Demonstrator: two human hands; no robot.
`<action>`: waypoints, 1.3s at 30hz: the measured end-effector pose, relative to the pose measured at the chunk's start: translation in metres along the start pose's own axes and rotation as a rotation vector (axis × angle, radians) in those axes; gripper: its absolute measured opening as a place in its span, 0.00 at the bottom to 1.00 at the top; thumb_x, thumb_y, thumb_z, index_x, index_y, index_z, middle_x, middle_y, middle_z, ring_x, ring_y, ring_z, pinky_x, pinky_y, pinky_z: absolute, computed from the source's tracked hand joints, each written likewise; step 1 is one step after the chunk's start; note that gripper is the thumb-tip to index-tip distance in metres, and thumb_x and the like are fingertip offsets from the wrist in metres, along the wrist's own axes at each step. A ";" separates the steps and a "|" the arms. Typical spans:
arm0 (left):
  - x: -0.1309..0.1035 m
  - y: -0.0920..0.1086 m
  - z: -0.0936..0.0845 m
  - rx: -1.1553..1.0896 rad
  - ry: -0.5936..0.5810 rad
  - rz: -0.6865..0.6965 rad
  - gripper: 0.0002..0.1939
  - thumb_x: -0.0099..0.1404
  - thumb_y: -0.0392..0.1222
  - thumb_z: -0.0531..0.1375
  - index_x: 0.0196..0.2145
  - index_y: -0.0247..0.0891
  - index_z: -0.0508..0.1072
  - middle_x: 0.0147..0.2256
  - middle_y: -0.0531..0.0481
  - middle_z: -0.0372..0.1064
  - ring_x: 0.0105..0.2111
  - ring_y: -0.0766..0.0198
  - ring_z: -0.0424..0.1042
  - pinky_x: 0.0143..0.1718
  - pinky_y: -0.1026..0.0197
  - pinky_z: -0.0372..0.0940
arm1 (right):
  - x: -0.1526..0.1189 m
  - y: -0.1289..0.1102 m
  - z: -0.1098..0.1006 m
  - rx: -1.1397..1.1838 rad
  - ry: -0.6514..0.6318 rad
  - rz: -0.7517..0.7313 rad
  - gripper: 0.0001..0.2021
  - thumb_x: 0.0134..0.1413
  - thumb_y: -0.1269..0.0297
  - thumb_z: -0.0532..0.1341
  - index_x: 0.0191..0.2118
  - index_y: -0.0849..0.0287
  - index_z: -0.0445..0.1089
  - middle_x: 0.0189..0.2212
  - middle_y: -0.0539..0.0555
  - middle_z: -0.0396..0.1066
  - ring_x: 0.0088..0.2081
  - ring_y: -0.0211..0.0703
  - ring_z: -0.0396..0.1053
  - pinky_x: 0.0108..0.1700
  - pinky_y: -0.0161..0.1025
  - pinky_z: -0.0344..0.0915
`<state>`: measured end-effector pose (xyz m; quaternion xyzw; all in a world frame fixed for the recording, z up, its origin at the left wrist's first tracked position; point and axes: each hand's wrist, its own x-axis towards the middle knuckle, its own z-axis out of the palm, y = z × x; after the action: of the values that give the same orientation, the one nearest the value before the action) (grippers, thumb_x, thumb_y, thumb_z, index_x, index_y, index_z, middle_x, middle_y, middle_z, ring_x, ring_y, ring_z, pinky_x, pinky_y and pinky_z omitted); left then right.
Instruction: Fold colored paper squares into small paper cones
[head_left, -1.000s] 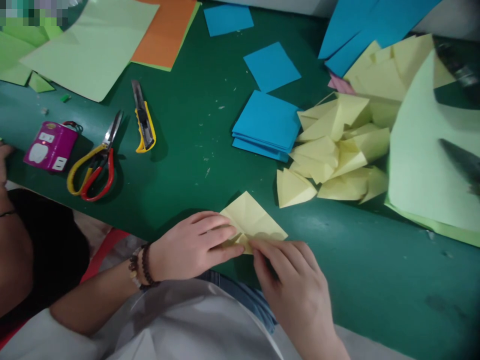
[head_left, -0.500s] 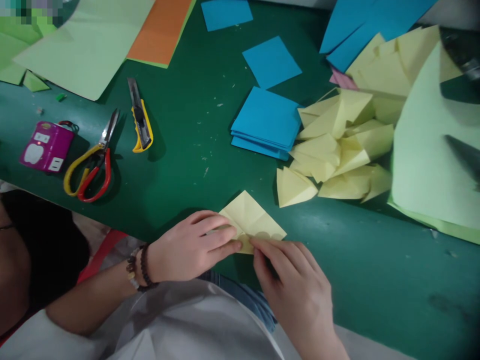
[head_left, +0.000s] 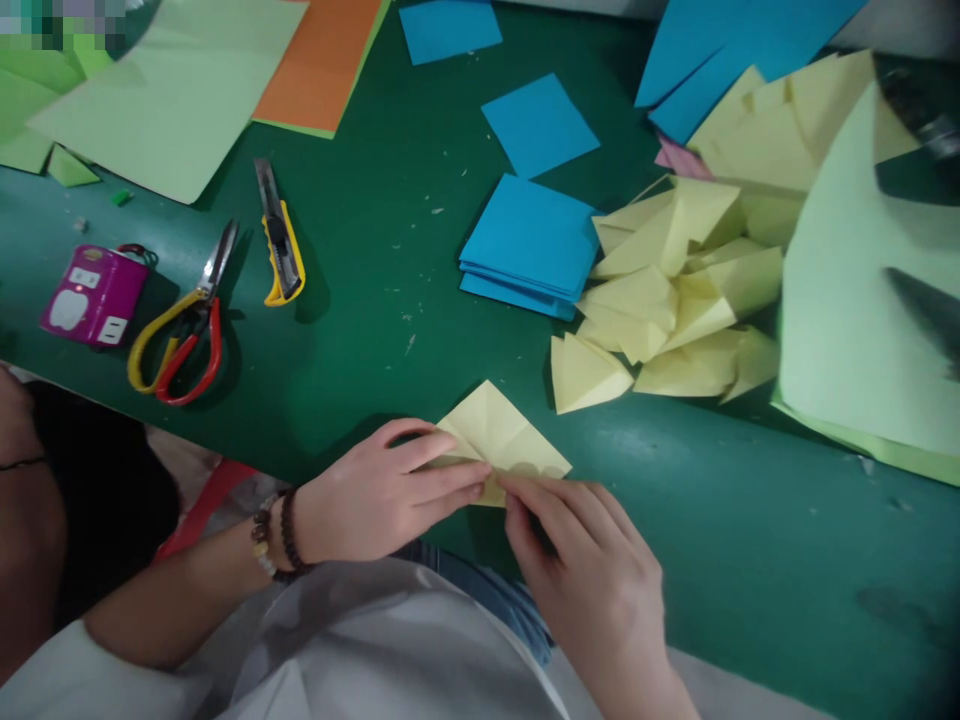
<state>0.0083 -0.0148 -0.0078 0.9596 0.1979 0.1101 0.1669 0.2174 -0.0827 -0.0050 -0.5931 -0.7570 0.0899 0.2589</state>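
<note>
A creased yellow paper square lies on the green table near its front edge, one corner pointing away from me. My left hand rests flat over the paper's left side, fingers stretched toward its middle. At the near right side, my right hand pinches the paper's edge between thumb and forefinger. The near part of the paper is partly covered by my fingers. To the right, folded yellow paper pieces lie in a heap, with one folded piece closest to the square.
Blue paper squares are stacked beyond my hands. A utility knife, scissors and a purple box lie on the left. Large pale green sheets stand at the right edge. Another person's arm is at the far left.
The fingers of my left hand have slid slightly right, toward the paper's middle. My right hand keeps its pinch and has hardly moved.
</note>
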 end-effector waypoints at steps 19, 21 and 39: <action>0.004 -0.001 -0.011 -0.008 -0.080 -0.004 0.17 0.69 0.34 0.52 0.54 0.40 0.71 0.58 0.55 0.66 0.54 0.59 0.62 0.54 0.54 0.57 | -0.030 -0.029 -0.025 0.458 -0.212 0.198 0.06 0.59 0.72 0.56 0.40 0.56 0.65 0.52 0.61 0.71 0.17 0.26 0.61 0.21 0.31 0.67; 0.004 -0.002 -0.011 -0.024 -0.079 -0.009 0.18 0.69 0.34 0.52 0.54 0.40 0.71 0.58 0.56 0.66 0.54 0.58 0.62 0.54 0.53 0.57 | -0.036 -0.034 -0.018 0.498 -0.247 0.252 0.05 0.59 0.71 0.54 0.40 0.56 0.63 0.55 0.63 0.69 0.17 0.26 0.61 0.20 0.31 0.65; 0.002 -0.001 -0.006 -0.056 -0.009 -0.008 0.17 0.68 0.32 0.53 0.51 0.36 0.72 0.55 0.54 0.69 0.53 0.55 0.61 0.54 0.52 0.57 | -0.044 -0.010 -0.027 0.413 -0.248 0.477 0.04 0.62 0.67 0.54 0.41 0.55 0.64 0.46 0.56 0.76 0.17 0.27 0.62 0.21 0.28 0.66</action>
<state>0.0082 -0.0113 -0.0026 0.9543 0.1976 0.1107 0.1951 0.2297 -0.1315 0.0102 -0.6733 -0.5884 0.3708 0.2510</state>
